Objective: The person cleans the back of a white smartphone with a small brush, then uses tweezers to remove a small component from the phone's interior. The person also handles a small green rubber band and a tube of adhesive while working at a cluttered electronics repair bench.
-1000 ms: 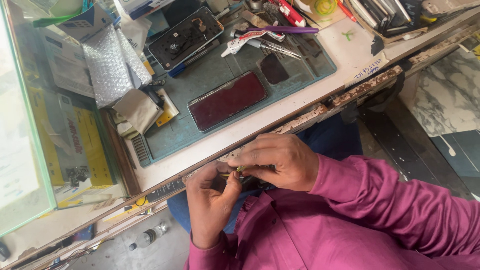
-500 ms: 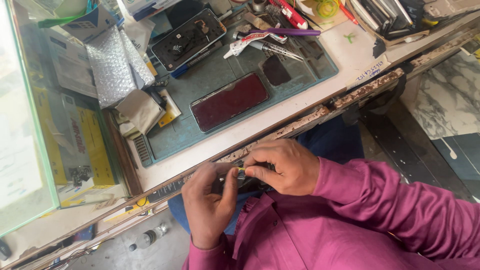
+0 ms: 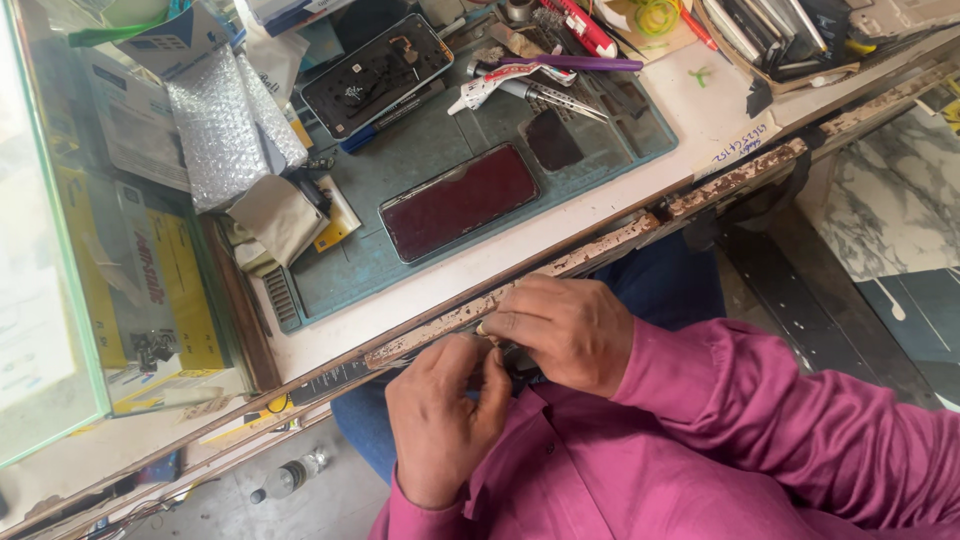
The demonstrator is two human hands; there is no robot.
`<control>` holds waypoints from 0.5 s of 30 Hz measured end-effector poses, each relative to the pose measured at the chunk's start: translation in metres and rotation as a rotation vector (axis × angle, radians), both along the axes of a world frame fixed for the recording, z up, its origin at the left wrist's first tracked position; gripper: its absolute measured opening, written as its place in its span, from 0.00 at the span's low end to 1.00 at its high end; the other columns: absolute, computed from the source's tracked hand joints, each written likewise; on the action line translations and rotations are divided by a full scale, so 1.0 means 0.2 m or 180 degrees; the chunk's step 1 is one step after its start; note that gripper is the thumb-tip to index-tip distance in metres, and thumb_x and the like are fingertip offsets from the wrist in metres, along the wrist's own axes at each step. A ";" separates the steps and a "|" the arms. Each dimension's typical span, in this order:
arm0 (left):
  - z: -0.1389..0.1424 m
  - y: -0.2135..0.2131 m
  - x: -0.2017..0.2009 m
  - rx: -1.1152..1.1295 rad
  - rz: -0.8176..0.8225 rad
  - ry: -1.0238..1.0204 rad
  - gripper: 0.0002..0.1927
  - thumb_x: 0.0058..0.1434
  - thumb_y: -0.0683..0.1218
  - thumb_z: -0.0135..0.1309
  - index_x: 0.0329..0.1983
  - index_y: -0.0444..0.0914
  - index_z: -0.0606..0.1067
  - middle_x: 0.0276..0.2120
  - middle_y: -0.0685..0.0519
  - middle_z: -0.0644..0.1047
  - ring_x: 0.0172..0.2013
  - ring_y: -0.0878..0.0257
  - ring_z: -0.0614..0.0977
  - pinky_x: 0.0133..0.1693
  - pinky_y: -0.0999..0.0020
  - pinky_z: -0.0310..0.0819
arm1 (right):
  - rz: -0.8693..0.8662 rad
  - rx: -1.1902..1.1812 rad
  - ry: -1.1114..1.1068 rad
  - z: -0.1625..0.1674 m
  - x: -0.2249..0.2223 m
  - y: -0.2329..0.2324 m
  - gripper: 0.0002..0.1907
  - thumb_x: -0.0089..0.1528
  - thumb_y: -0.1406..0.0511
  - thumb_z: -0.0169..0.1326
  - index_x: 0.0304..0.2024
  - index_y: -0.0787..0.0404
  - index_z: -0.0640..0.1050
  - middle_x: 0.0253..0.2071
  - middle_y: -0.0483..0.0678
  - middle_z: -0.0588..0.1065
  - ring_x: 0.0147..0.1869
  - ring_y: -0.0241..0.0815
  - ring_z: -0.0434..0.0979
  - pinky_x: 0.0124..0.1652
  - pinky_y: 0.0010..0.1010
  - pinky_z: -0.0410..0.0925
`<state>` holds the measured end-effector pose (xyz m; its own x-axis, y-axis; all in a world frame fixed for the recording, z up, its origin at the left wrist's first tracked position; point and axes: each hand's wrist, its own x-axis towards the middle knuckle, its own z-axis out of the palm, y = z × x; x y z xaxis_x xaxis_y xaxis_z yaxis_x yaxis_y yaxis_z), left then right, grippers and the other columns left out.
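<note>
We have both hands drawn in close to our body, just below the worn front edge of the workbench [image 3: 600,250], working on a small dark part [image 3: 515,357] pinched between them. Our left hand [image 3: 440,420] curls its fingers around the near end of it, thumb and forefinger pressed together on top; our right hand [image 3: 565,330] folds over it from the other side, fingertips bent in tight. The part itself is almost wholly hidden under our knuckles, so we cannot tell what it is, only that it sits between the two hands over our lap, off the bench. We judge this to be fine fingertip work on the piece, a fitting or prying step, and whatever follows will call for a steady pinch and small, careful pressure, since so little of it can be gripped. Up on the bench lies a green work mat [image 3: 420,160] with a dark reddish phone screen [image 3: 458,200] face up, a small dark square piece [image 3: 552,140] just beside it, and an opened phone [image 3: 378,72] at the far edge. A purple-handled tool [image 3: 575,64] and bubble wrap [image 3: 215,120] lie near. Nothing stands between our hands; the bench edge sits close above them.
</note>
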<state>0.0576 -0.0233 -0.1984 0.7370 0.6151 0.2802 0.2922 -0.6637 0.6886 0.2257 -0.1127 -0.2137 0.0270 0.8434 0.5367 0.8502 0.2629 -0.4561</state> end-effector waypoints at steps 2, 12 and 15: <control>0.00 0.01 0.00 0.0111 0.0061 -0.0024 0.05 0.58 0.42 0.60 0.30 0.39 0.74 0.25 0.48 0.76 0.26 0.49 0.79 0.27 0.58 0.71 | 0.0153 -0.0043 -0.0144 -0.01 0.01 0.00 0.14 0.55 0.71 0.58 0.44 0.65 0.80 0.39 0.50 0.76 0.44 0.49 0.79 0.39 0.35 0.74; -0.02 0.03 -0.01 0.0188 0.0031 0.0078 0.04 0.58 0.43 0.60 0.32 0.40 0.77 0.27 0.50 0.77 0.27 0.49 0.80 0.27 0.59 0.71 | 0.0189 -0.0414 0.0089 -0.01 -0.01 -0.01 0.07 0.56 0.67 0.63 0.31 0.61 0.76 0.30 0.48 0.72 0.38 0.48 0.75 0.33 0.38 0.70; -0.02 0.04 -0.02 0.0352 0.0007 0.0055 0.04 0.58 0.44 0.61 0.34 0.41 0.78 0.28 0.51 0.77 0.29 0.50 0.80 0.28 0.59 0.71 | 0.0097 -0.0405 0.0197 0.00 -0.01 0.00 0.08 0.56 0.67 0.63 0.30 0.61 0.75 0.29 0.49 0.71 0.37 0.49 0.75 0.32 0.38 0.69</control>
